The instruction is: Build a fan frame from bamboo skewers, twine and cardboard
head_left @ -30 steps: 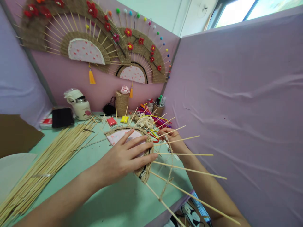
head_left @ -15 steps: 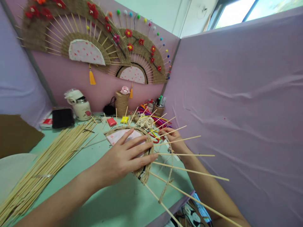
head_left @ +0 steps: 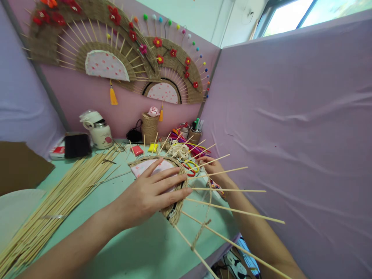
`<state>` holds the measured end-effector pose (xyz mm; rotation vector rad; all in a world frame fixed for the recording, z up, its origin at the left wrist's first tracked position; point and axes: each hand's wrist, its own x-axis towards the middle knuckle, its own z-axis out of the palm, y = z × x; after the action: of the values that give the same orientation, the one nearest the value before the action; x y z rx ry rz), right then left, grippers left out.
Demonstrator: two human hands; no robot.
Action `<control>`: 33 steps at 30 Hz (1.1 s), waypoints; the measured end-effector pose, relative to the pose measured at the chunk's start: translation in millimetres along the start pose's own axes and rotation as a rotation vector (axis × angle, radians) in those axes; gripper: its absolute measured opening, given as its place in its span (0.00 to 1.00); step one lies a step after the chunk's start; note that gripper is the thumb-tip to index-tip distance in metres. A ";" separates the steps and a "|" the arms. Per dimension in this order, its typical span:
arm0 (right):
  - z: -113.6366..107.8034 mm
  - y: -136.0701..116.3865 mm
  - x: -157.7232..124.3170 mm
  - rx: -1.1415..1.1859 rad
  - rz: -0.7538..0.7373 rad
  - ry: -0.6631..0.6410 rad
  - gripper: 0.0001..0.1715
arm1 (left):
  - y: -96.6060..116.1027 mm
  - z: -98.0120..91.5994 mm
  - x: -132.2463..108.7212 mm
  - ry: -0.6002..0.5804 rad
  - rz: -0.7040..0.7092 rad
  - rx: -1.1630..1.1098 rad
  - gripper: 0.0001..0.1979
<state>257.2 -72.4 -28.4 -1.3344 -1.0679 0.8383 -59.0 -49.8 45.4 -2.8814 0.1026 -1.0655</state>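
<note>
My left hand lies with fingers spread across a half-round fan base, which has a pink dotted cloth middle and a woven twine rim. Thin bamboo sticks fan out from the rim. Beyond the sticks on the right, my right hand is closed, pinching a length of jute twine. That twine runs down across several sticks and wraps around the ones nearest me. The right fingertips are partly hidden behind the sticks. Close to that hand lie scissors with red and yellow handles.
A bundle of bamboo sticks lies on the left of the green table. Along the back stand a white bottle, a twine spool and a pen cup. Finished fans hang on the purple partition.
My right hand has moved slightly right with the twine, uncovering more of the scissors and a patterned item near the wrist. The fan base has shifted slightly left at its near end.
</note>
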 end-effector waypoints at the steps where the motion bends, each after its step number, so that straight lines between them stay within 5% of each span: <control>1: -0.5 3.3 1.7 -0.004 0.003 0.005 0.16 | -1.6 0.3 -0.8 -0.004 -0.008 -0.012 0.22; 11: 14.4 4.7 23.4 0.019 -0.065 0.009 0.18 | -26.0 -3.5 -14.1 0.080 -0.265 -0.172 0.33; 16: 33.1 -22.1 26.3 0.011 -0.123 -0.019 0.18 | -36.3 -14.4 -22.1 0.302 -0.349 -0.281 0.36; 23: 49.2 -53.9 30.3 -0.002 -0.207 0.026 0.20 | -26.6 -36.2 -14.9 0.566 -0.631 -0.237 0.25; 33: 44.8 -40.3 42.2 -0.130 -0.236 0.079 0.22 | -27.3 -31.0 -16.4 0.550 -0.708 -0.368 0.23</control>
<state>224.6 -21.6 13.5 -1.3069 -1.2069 0.5448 -90.6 -22.5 60.6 -2.8730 -0.8338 -2.1301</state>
